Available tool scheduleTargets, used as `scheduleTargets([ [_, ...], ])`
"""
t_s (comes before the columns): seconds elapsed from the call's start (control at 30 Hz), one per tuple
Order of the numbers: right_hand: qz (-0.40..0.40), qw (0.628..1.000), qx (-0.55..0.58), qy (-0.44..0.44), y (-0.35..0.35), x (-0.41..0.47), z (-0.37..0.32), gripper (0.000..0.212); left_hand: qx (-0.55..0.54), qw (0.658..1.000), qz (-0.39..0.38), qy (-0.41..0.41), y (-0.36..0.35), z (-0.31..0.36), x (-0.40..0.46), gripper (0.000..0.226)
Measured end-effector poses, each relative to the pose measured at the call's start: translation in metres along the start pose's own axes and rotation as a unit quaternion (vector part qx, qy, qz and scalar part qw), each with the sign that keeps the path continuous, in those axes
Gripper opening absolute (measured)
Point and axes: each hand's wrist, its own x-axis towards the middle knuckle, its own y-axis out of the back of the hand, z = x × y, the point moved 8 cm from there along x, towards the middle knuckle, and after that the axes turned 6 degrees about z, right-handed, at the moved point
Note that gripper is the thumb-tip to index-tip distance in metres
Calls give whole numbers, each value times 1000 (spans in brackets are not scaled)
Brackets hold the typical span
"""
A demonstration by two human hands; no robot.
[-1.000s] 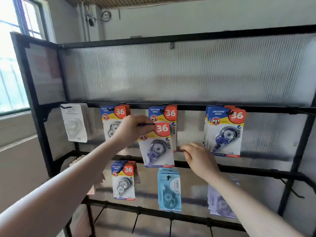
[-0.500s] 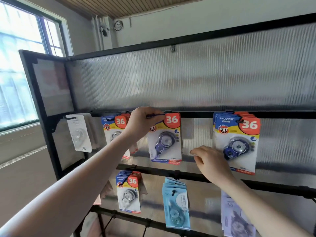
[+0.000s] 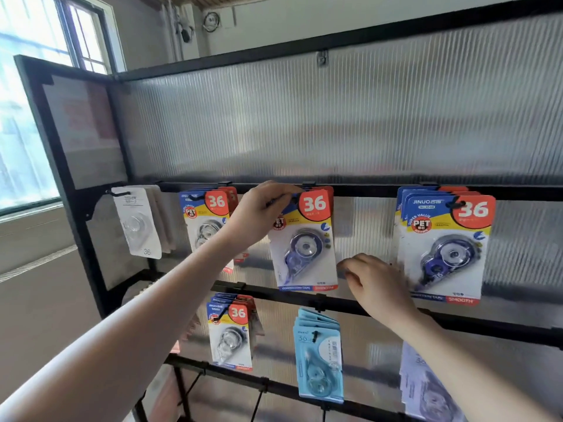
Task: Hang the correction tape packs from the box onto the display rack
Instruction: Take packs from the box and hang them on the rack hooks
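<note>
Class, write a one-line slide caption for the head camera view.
Left hand pinches a correction tape pack at its hook on the display rack; right hand hovers beside it.

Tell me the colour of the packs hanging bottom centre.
Light blue packs, seen best in the head view.

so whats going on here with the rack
A person is stocking a display rack with correction tape packs. The left hand pinches the top of a purple pack right at the upper bar, where its hook would be. The right hand hovers, loosely curled, by the pack's lower right edge. Other packs hang on hooks on either side and on the row below.
</note>
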Motion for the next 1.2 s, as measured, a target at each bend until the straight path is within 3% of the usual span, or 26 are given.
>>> scheduleTargets([
  [0.9,41,999,5,8,22,-18,-6,24,3,1000,17,25,-14,-9,10,30],
  [1.2,13,1000,3,-7,16,-19,-3,26,116,990,50,-56,-11,-13,10,38],
])
